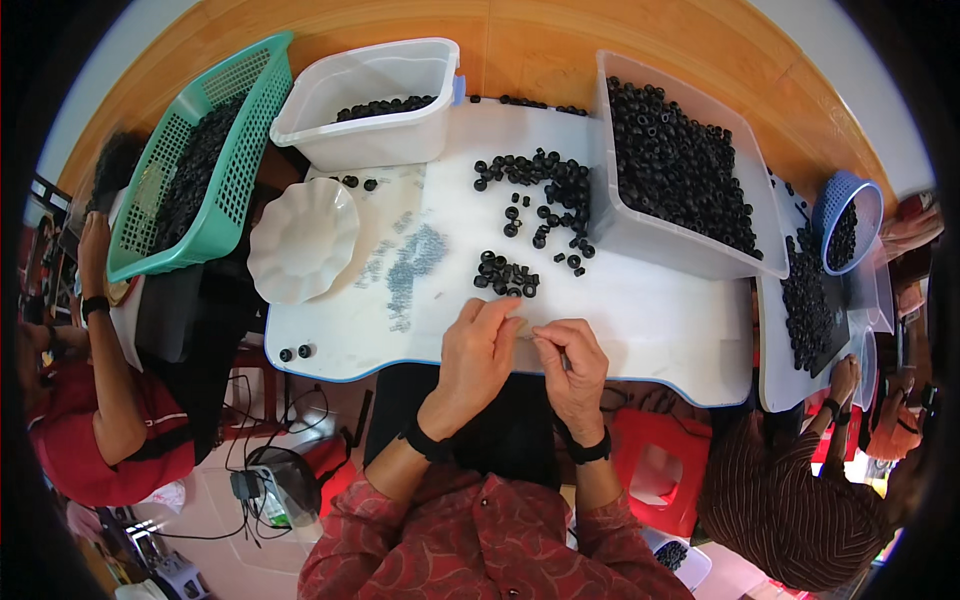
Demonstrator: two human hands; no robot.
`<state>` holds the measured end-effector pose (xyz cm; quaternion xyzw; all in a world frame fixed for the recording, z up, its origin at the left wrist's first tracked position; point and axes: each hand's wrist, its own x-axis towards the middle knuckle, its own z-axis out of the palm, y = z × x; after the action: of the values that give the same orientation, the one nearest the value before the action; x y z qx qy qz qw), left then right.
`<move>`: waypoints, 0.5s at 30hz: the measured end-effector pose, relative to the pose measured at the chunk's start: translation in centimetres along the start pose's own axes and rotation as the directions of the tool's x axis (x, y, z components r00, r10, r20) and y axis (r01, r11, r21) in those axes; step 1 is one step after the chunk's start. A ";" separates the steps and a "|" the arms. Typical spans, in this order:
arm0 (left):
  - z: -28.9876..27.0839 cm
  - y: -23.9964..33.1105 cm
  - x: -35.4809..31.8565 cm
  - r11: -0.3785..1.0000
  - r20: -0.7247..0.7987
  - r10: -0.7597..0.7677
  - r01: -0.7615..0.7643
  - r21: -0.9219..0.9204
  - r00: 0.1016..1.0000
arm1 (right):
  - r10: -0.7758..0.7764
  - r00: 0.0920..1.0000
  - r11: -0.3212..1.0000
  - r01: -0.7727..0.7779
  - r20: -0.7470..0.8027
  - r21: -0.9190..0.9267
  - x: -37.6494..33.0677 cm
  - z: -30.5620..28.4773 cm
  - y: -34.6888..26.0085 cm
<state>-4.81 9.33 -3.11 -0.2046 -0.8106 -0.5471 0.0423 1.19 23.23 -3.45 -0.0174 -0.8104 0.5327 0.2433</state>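
Hands meeting at the near edge of a smooth white plastic tabletop (640, 320) with a blue rim, so here's what's sitting around. The left hand (478, 350) is curling its fingers in with the fingertips pinched together around something tiny and pale, too small for me to tell what it is. The right hand (572, 362) is lying right beside it, fingers bent and pinching too, tips nearly touching the left ones; can't tell what it's gripping either. Both wrists are wearing black bands, and patterned red sleeves are coming in from the bottom. Just beyond the fingers a little clump of small black ring-shaped rubbery parts (506, 274) is sitting, with a looser scatter of black rings (540, 185) further back. To the left a patch of tiny grey metal bits (412, 262) is spreading out, next to a white scalloped plastic plate (302, 240). A clear rectangular plastic tub (640, 235) heaped with black rings is standing on the right, a smaller white plastic bin (370, 140) at the back, and a teal mesh basket (245, 160) tilting at far left.
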 end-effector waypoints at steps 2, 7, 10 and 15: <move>0.0 0.6 0.8 0.983 -0.045 0.089 -0.081 0.166 0.995 | -0.026 1.000 0.999 0.026 0.001 -0.022 0.0 -0.1 0.1; 0.3 0.5 1.5 0.941 0.017 0.026 -0.030 0.337 1.000 | -0.022 1.000 0.999 0.022 -0.002 -0.032 0.0 0.1 0.2; 0.3 0.3 1.7 0.933 0.005 0.025 -0.025 0.358 1.000 | -0.022 1.000 0.999 0.021 -0.008 -0.026 0.0 0.2 0.0; 0.2 -0.1 1.5 0.947 0.001 0.030 -0.029 0.319 1.000 | -0.023 0.999 0.999 0.022 -0.021 -0.046 -0.1 0.3 0.3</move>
<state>-6.15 9.88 -2.86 -0.2063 -0.8851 -0.4084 0.0846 1.07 23.07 -3.81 -0.0196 -0.8199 0.5108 0.2578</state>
